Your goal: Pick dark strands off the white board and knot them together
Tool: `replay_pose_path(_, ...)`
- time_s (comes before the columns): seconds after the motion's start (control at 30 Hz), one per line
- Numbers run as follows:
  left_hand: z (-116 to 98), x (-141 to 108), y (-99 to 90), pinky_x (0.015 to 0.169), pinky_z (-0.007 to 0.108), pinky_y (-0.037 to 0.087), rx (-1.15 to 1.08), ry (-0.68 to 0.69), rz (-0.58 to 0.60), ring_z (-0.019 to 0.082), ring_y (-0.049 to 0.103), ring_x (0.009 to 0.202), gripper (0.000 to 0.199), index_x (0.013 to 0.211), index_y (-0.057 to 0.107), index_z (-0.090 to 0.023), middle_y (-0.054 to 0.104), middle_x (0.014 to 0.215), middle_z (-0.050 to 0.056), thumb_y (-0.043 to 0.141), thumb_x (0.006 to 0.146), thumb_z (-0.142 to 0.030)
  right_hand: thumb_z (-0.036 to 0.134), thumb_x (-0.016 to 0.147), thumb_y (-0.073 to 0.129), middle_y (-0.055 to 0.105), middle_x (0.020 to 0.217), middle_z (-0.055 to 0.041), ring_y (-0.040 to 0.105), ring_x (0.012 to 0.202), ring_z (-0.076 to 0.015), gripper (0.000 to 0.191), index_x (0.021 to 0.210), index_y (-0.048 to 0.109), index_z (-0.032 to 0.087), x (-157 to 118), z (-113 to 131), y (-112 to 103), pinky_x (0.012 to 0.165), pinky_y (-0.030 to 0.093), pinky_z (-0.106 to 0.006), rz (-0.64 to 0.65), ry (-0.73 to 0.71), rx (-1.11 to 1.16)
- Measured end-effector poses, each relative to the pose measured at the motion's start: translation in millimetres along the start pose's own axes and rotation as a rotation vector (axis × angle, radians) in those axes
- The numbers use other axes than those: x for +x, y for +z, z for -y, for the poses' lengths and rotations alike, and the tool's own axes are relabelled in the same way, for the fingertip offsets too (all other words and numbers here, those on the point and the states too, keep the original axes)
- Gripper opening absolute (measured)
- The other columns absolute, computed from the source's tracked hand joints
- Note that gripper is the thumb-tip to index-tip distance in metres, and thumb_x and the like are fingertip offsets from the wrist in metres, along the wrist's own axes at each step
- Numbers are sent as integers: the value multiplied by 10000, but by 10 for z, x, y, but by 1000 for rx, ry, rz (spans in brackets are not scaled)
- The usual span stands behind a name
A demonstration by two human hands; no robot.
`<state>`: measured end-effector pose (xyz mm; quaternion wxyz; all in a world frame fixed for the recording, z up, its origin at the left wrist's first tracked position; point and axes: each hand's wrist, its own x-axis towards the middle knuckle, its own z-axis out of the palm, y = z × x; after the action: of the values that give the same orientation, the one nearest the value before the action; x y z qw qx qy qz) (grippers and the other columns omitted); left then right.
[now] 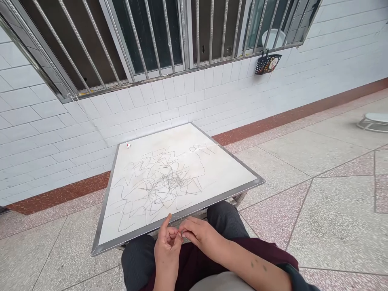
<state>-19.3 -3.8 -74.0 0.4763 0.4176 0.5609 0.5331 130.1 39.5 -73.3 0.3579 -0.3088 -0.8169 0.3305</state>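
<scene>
A seated person's left hand (167,246), index finger raised toward the counter, pinches with thumb and fingers at a thin strand (176,217); the right hand (200,234), its fingertips meeting the left's, grasps it too in a closed grip. The strand sits over the lap, at the near edge of the counter, arching away from the body in a shallow bow; its long axis runs roughly side to side, and where its ends point is hidden in the fingers.

The counter (230,169), a pale top framed in gray metal, stands against the wall. From left to right it carries a small white-and-red object (129,146) near the far left corner, then a spread of thin dark lines (166,182), densest mid-surface and running in many directions; whether all are loose strands cannot be told.

Beyond, white tiled wall (145,101) rises from a red-brown base band (251,123) to a window behind metal bars (148,36). A pale basin (273,38) shows at the bars' right, just above a dark perforated basket (267,64) hanging from them. Speckled floor (279,157) stretches right to a white stool-like seat (377,118) at the edge of view.
</scene>
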Motion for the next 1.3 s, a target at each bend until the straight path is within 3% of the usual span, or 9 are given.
replay_pose_path(0.37, 31, 46, -28, 650, 255, 437, 72, -6, -25, 130, 511, 621, 711, 1368, 386, -154, 569, 666, -37, 648, 779, -452, 128, 905, 495, 617, 869, -37, 585, 802, -156, 116, 940, 590, 186, 3, -68, 85, 714, 479, -250, -17, -31, -158)
replay_pose_path(0.57, 79, 81, 1, 618, 258, 455, -104, -44, -77, 127, 522, 586, 728, 1312, 415, -116, 566, 628, -35, 712, 724, -424, 149, 922, 461, 606, 857, -37, 583, 764, -152, 130, 917, 586, 185, 31, -102, 134, 684, 486, -250, -60, -72, -221)
replay_pose_path(0.7, 9, 18, 68, 677, 266, 482, -158, -14, -107, 123, 549, 631, 621, 1307, 412, -151, 593, 679, -26, 675, 777, -339, 154, 935, 439, 605, 863, -41, 582, 771, -155, 143, 956, 575, 193, 13, -110, 147, 689, 495, -260, -79, -76, -226)
replay_pose_path(0.87, -71, -53, 111, 722, 284, 505, -88, 2, -142, 130, 575, 690, 597, 1328, 405, -190, 607, 748, -19, 653, 798, -307, 156, 901, 506, 602, 830, -33, 579, 726, -166, 89, 980, 521, 193, -73, -125, 149, 648, 506, -291, -132, 39, -186)
replay_pose_path(1.1, -172, -25, 1, 683, 288, 537, -42, 50, -252, 145, 568, 738, 598, 1344, 411, -216, 588, 772, -8, 641, 798, -297, 160, 932, 468, 620, 893, -52, 578, 852, -184, 157, 998, 596, 223, -82, -105, 94, 750, 515, -325, -117, -47, -188)
replay_pose_path(1.3, -214, 39, -36, 649, 265, 529, -68, 17, -185, 143, 560, 742, 498, 1257, 506, -209, 574, 786, -4, 640, 790, -317, 160, 934, 471, 626, 882, -48, 579, 846, -180, 173, 996, 617, 227, -64, -108, 102, 753, 510, -325, -152, -55, -136)
